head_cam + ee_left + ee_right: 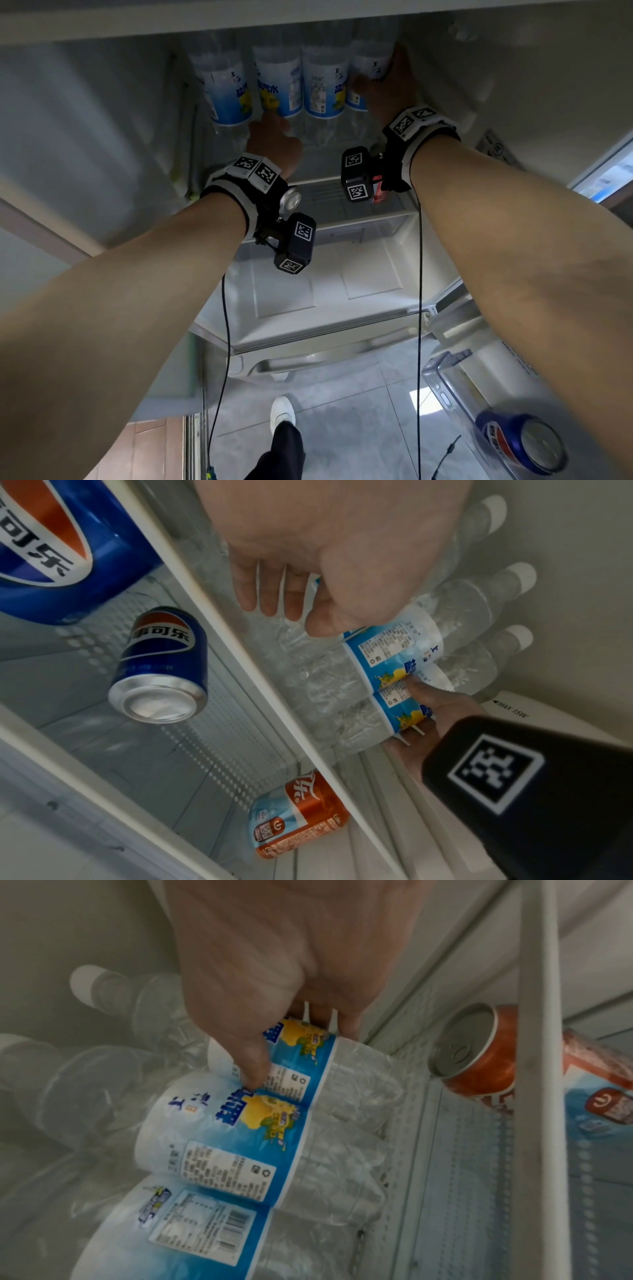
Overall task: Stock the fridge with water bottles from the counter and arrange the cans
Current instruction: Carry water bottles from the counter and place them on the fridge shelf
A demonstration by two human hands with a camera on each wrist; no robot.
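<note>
Several clear water bottles with blue-and-white labels stand in a row on the fridge's upper shelf (240, 653). My right hand (383, 78) grips the rightmost bottle (368, 61); in the right wrist view its thumb (253, 1064) presses the label and the fingers curl behind the bottle (308, 1047). With straight fingers, my left hand (270, 121) touches the lower part of the second bottle from the left (277, 82), thumb against that bottle (404, 639). On the shelf below, a blue cola can (161, 664) and an orange can (298, 815) stand apart.
A second blue can (51, 547) sits close to the left wrist camera. Another blue can (520, 442) stands in the clear door bin (442, 387) at lower right. The fridge's right wall (479, 68) is close beside my right hand. Below are a crisper drawer (308, 291) and tiled floor.
</note>
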